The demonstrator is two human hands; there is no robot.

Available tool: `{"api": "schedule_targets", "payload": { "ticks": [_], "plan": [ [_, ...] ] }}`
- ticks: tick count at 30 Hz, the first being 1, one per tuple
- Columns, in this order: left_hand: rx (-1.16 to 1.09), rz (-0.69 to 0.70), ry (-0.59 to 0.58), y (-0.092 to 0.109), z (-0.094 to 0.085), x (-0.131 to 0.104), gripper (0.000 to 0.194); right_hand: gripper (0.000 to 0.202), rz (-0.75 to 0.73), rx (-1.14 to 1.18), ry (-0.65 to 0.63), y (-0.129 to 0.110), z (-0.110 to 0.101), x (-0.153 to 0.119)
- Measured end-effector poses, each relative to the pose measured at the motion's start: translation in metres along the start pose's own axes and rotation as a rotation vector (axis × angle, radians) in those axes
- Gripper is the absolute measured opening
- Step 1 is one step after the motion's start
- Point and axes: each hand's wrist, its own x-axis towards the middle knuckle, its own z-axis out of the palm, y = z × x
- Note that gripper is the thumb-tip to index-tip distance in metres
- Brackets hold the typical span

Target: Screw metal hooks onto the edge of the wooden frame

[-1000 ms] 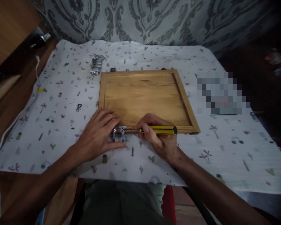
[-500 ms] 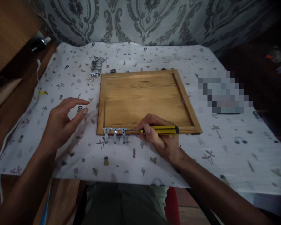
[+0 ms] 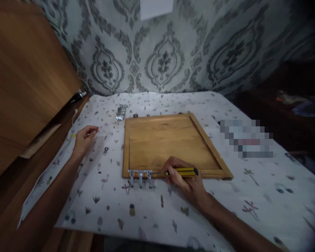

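Observation:
My right hand (image 3: 182, 178) grips a screwdriver (image 3: 185, 172) with a yellow and black handle. Its thin shaft points left, along the near edge of a framed wooden panel (image 3: 162, 140), and the tip is at the rightmost of three small metal brackets (image 3: 149, 179). These brackets sit side by side on the panel's near left edge, their lower ends hanging over it. Off to the panel's left, my left hand (image 3: 84, 138) is raised above the cloth, fingers loosely bent, with nothing visible in it. Motion blur softens its fingertips.
More metal brackets (image 3: 120, 113) lie in a row behind the panel's left corner. A blurred-out flat object (image 3: 249, 140) rests on the right of the patterned tablecloth (image 3: 105, 206). A white cord (image 3: 39, 180) runs along the left edge, beside a wooden cabinet (image 3: 28, 80).
The head view has tilted upward, showing more wall. My left hand has drawn away from the panel, and its fingers have come closer together. The right hand keeps the screwdriver at the same bracket.

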Motion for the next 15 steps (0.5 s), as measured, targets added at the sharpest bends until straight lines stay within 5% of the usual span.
{"api": "schedule_targets", "payload": {
  "ticks": [5, 15],
  "plan": [
    [0.088, 0.005, 0.066, -0.009, 0.028, 0.024, 0.030, 0.046, 0.033, -0.020, -0.021, 0.006, -0.002, -0.002],
    [0.415, 0.163, -0.094, 0.019, 0.057, 0.032, 0.026, 0.042, -0.015, -0.023, -0.028, -0.003, -0.001, 0.000]
  ]
}}
